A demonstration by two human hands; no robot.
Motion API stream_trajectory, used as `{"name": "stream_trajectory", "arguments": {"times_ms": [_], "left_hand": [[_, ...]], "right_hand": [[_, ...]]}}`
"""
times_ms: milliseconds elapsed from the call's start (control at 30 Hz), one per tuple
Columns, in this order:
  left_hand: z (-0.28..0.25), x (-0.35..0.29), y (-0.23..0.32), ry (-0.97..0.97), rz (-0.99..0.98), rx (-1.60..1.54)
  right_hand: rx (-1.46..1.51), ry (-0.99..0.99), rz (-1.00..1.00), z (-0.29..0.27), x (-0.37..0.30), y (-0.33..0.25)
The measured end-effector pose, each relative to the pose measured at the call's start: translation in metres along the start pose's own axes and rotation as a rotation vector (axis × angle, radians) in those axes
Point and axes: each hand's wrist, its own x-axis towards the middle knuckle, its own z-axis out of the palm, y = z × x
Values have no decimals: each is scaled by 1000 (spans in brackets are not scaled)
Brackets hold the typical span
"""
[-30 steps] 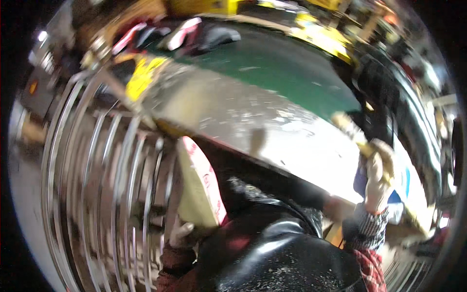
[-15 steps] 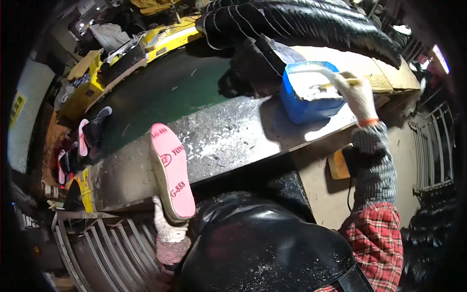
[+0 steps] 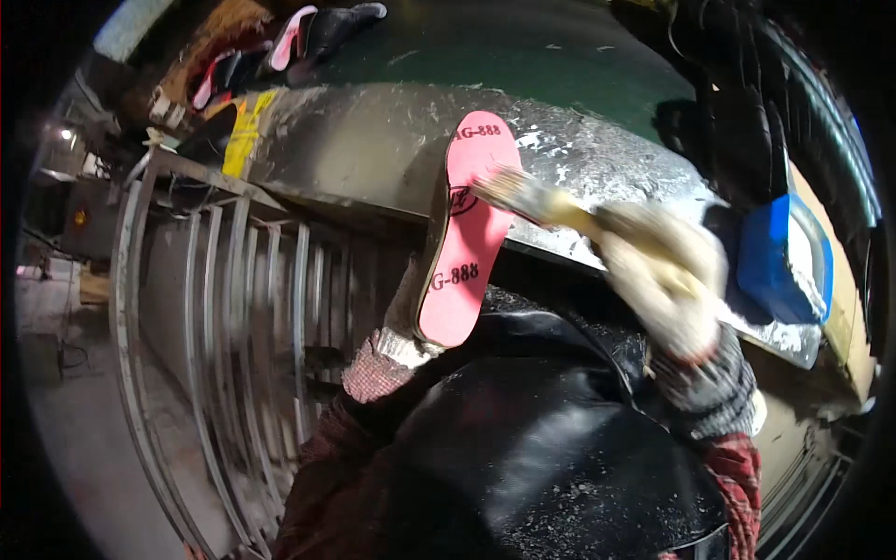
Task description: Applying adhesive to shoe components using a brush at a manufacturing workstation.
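Observation:
A pink insole (image 3: 467, 247) with dark printed marks lies on a thick, pale foot-shaped base, toe end pointing away from me. My gloved left hand (image 3: 399, 347) grips this base from beneath at the heel end, and its fingers are mostly hidden. In my gloved right hand (image 3: 667, 266), blurred by motion, is a flat paintbrush (image 3: 541, 201) with a pale handle. The bristles are at the upper part of the insole and seem to touch it. To the right, a blue tub (image 3: 775, 261) of white liquid stands on the workbench (image 3: 373, 140).
Black shoe pieces with pink insoles (image 3: 291, 37) stand at the far left of the bench. A metal rail rack (image 3: 210, 299) rises below the bench's left end. Black material (image 3: 737, 121) is heaped at the right back. A black apron (image 3: 551, 448) covers my lap.
My right hand has brought the brush from the blue tub to the pink insole. The view has swung left, so the tub now sits near the right rim. My left hand keeps its hold.

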Motion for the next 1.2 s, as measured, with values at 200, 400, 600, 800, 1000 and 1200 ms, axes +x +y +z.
{"name": "stream_trajectory", "arguments": {"times_ms": [200, 400, 600, 800, 1000, 1200], "left_hand": [[-23, -11, -1, -142, 100, -52], [-17, 7, 3, -269, 9, -176], [-16, -6, 6, -170, 22, 62], [-5, -8, 7, 1, 67, -38], [21, -5, 1, 64, 193, 165], [6, -12, 9, 19, 163, 72]], "right_hand": [[258, -6, 370, 29, 58, 50], [382, 153, 48, 14, 11, 58], [-28, -260, -240, 41, 92, -6], [355, -161, 281, 35, 52, -28], [895, -630, 500, 20, -2, -14], [457, -367, 116, 28, -7, -6]]}}
